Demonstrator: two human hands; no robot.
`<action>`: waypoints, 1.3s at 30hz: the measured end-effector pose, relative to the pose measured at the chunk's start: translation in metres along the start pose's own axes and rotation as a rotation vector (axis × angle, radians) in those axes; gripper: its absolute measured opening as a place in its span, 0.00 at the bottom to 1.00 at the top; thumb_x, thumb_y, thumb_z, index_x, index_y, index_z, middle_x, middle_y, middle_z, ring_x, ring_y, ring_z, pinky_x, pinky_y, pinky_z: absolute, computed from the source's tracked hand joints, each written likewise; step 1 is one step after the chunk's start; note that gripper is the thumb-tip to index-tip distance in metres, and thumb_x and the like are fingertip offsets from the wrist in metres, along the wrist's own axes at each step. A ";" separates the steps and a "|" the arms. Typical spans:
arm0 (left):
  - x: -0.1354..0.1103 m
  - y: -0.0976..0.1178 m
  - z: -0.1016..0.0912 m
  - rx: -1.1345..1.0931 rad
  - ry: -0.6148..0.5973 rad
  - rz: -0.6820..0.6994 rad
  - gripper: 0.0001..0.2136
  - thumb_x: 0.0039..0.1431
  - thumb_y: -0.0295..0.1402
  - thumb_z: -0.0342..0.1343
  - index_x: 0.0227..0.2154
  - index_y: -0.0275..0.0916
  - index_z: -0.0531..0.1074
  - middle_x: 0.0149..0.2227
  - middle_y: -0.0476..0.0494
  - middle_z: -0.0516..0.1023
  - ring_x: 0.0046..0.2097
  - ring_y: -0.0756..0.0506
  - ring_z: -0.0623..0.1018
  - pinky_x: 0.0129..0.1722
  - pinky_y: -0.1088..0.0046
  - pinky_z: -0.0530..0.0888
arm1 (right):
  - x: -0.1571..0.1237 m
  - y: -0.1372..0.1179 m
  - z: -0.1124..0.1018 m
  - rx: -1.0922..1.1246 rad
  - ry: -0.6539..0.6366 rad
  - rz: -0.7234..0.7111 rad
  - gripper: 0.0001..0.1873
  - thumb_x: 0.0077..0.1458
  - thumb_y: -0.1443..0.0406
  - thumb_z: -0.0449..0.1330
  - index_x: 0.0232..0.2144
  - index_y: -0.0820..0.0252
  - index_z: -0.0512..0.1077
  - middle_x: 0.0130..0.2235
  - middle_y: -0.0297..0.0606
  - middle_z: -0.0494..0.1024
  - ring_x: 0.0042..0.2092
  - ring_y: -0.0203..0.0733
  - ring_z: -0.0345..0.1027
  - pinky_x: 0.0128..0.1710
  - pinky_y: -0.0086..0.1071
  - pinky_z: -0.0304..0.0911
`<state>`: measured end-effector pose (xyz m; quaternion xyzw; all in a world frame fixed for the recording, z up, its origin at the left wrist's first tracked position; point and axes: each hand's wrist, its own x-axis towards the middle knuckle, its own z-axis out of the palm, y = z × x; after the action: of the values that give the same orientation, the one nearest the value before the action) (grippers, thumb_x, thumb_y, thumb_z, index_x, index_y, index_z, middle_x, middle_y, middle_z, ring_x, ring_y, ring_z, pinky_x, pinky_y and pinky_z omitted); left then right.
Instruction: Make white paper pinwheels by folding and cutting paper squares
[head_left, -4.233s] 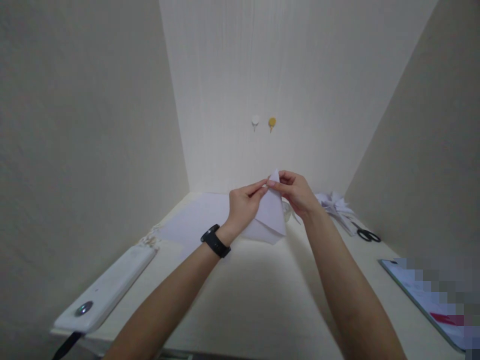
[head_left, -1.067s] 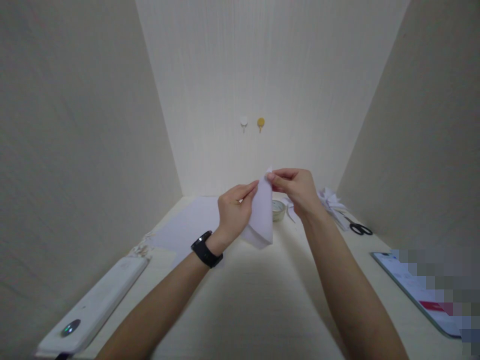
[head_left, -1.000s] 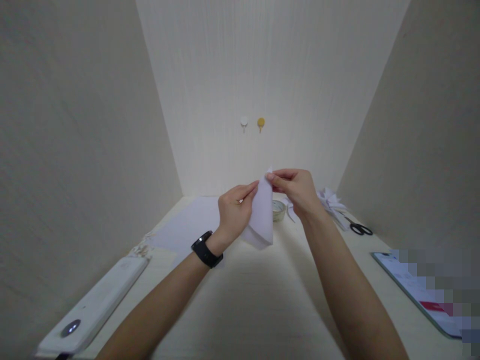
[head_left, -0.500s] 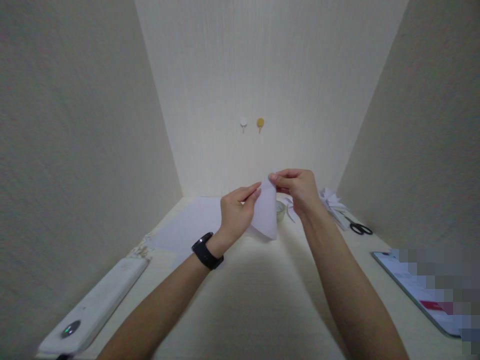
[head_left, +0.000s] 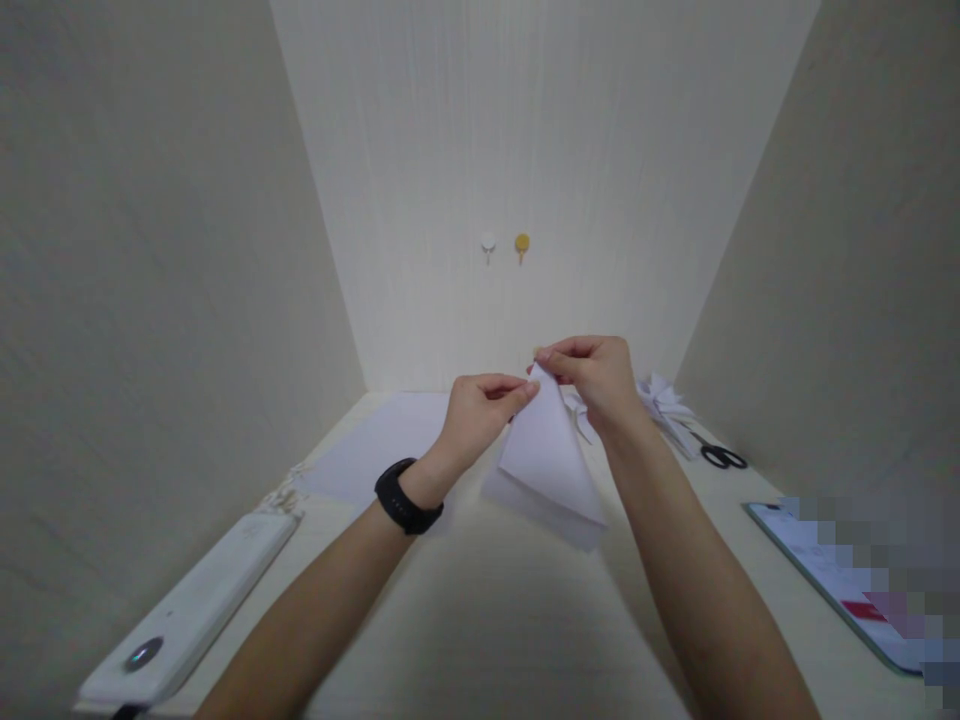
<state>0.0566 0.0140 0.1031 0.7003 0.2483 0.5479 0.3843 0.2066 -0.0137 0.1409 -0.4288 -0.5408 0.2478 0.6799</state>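
In the head view, we hold a folded white paper (head_left: 551,450) in front of us, between our two hands and over the desk (head_left: 495,620). Our right hand (head_left: 600,375) pinches its pointed top between thumb and fingers (head_left: 564,362), so nearly all of the paper hangs below that grasp. Our left hand (head_left: 480,415) grips the left edge just under the tip, its thumb lying on the face turned toward us. From there the paper widens downward, one layer showing past the other at the bottom; we cannot tell whether that lower edge touches the desk.

A black watch (head_left: 407,497) circles our left wrist. Beyond that wrist, a flat white sheet (head_left: 390,430) lies on the desk. To the right, past our right forearm, we see white paper strips (head_left: 664,400), black-handled scissors (head_left: 723,457) near them, and a phone (head_left: 832,580) closer to us.
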 end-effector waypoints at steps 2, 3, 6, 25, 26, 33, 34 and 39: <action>0.000 -0.001 0.000 0.002 0.008 -0.007 0.12 0.49 0.42 0.67 0.28 0.36 0.81 0.26 0.43 0.81 0.25 0.49 0.77 0.24 0.74 0.73 | -0.001 0.000 0.001 -0.011 -0.027 0.006 0.14 0.35 0.56 0.71 0.21 0.61 0.79 0.22 0.39 0.78 0.24 0.38 0.67 0.26 0.34 0.62; 0.001 -0.002 -0.001 0.006 0.014 -0.009 0.12 0.49 0.42 0.66 0.28 0.36 0.81 0.26 0.43 0.81 0.25 0.49 0.77 0.23 0.74 0.73 | -0.001 0.001 0.001 -0.015 -0.041 0.012 0.15 0.36 0.55 0.71 0.21 0.61 0.79 0.22 0.38 0.78 0.23 0.38 0.67 0.26 0.33 0.62; 0.003 -0.005 -0.001 0.016 0.051 -0.002 0.14 0.51 0.44 0.65 0.29 0.36 0.81 0.26 0.43 0.81 0.26 0.48 0.77 0.23 0.73 0.74 | -0.001 0.003 0.000 -0.055 -0.091 0.031 0.18 0.38 0.52 0.70 0.21 0.62 0.79 0.19 0.36 0.73 0.22 0.35 0.62 0.23 0.31 0.58; 0.004 0.005 -0.002 -0.174 0.111 -0.127 0.13 0.45 0.41 0.68 0.27 0.35 0.81 0.27 0.41 0.81 0.28 0.48 0.77 0.28 0.73 0.74 | -0.001 0.005 -0.005 -0.143 -0.170 0.117 0.21 0.36 0.52 0.70 0.21 0.66 0.78 0.19 0.34 0.69 0.22 0.32 0.56 0.22 0.30 0.52; 0.004 0.005 -0.003 -0.174 0.120 -0.124 0.13 0.45 0.41 0.68 0.27 0.35 0.81 0.27 0.41 0.81 0.28 0.48 0.77 0.28 0.73 0.74 | -0.001 0.005 -0.005 -0.140 -0.179 0.122 0.21 0.36 0.51 0.70 0.21 0.66 0.78 0.19 0.34 0.69 0.22 0.32 0.56 0.22 0.30 0.53; 0.007 0.003 -0.005 -0.178 0.151 -0.116 0.13 0.44 0.41 0.68 0.27 0.35 0.81 0.27 0.41 0.81 0.28 0.48 0.76 0.27 0.73 0.73 | -0.002 0.007 -0.003 -0.167 -0.165 0.102 0.22 0.37 0.50 0.70 0.20 0.66 0.77 0.19 0.34 0.68 0.22 0.33 0.56 0.22 0.30 0.52; 0.007 0.003 -0.005 -0.187 0.157 -0.115 0.13 0.44 0.41 0.68 0.27 0.35 0.81 0.27 0.41 0.81 0.27 0.48 0.76 0.27 0.73 0.73 | -0.002 0.007 -0.003 -0.169 -0.170 0.096 0.22 0.37 0.50 0.70 0.21 0.66 0.78 0.19 0.34 0.68 0.23 0.33 0.56 0.22 0.30 0.52; 0.008 0.005 -0.009 -0.215 0.162 -0.134 0.12 0.42 0.40 0.69 0.24 0.34 0.80 0.25 0.42 0.80 0.26 0.49 0.76 0.27 0.73 0.73 | -0.002 0.005 -0.003 -0.133 -0.206 0.164 0.21 0.33 0.52 0.71 0.19 0.66 0.77 0.18 0.33 0.67 0.22 0.32 0.55 0.22 0.30 0.50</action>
<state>0.0503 0.0196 0.1123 0.5906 0.2646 0.5990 0.4714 0.2090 -0.0139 0.1353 -0.4880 -0.5862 0.3089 0.5682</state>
